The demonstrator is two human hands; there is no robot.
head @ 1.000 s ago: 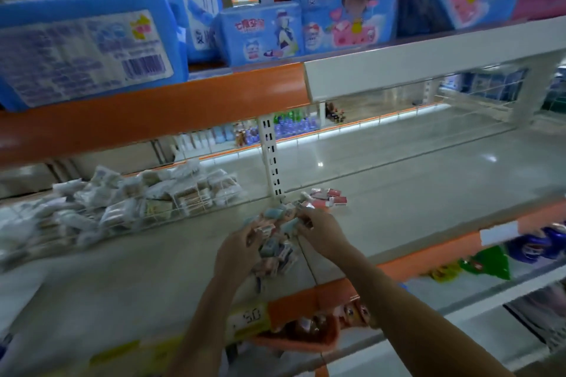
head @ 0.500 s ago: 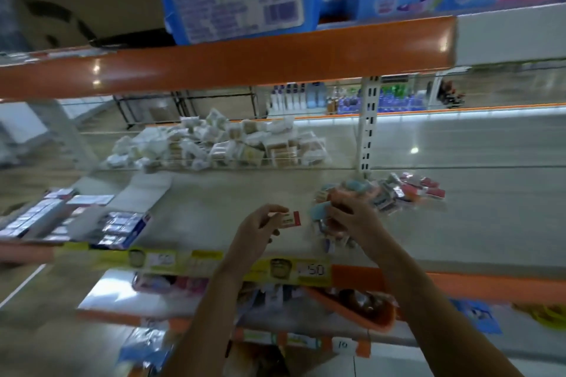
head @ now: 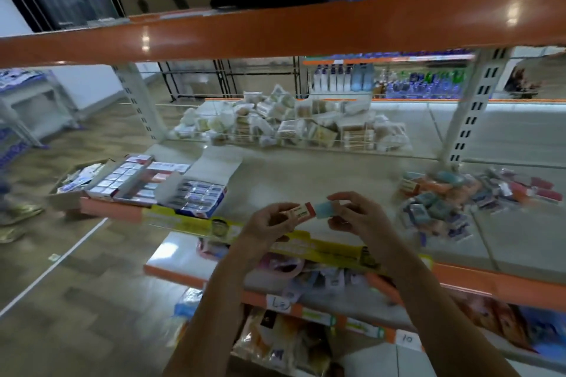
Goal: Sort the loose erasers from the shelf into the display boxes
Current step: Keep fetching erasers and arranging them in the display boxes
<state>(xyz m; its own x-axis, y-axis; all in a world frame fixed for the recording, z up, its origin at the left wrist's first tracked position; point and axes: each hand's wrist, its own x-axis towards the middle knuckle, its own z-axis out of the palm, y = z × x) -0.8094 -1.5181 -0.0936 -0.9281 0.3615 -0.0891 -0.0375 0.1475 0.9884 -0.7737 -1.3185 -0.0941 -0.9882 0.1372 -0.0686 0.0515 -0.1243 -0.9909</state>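
Observation:
My left hand (head: 269, 222) pinches a white eraser with a red end (head: 301, 211) above the front edge of the shelf. My right hand (head: 356, 217) pinches a light blue eraser (head: 325, 210) right beside it, the two erasers almost touching. A heap of loose erasers (head: 453, 202), blue, orange, red and purple, lies on the shelf to the right of my hands. Open display boxes (head: 199, 193) filled with rows of erasers stand at the shelf's left end, with further boxes (head: 122, 176) beside them.
A wire basket of white packets (head: 294, 125) sits at the back of the shelf (head: 306, 174). An orange shelf beam (head: 275, 27) runs overhead. White uprights (head: 471, 110) stand at the back. Lower shelves hold packaged goods (head: 275, 343). Floor lies to the left.
The view has swung left, so the display boxes now show fully. My right hand has left the heap holding a blue eraser and come up next to the left hand's eraser.

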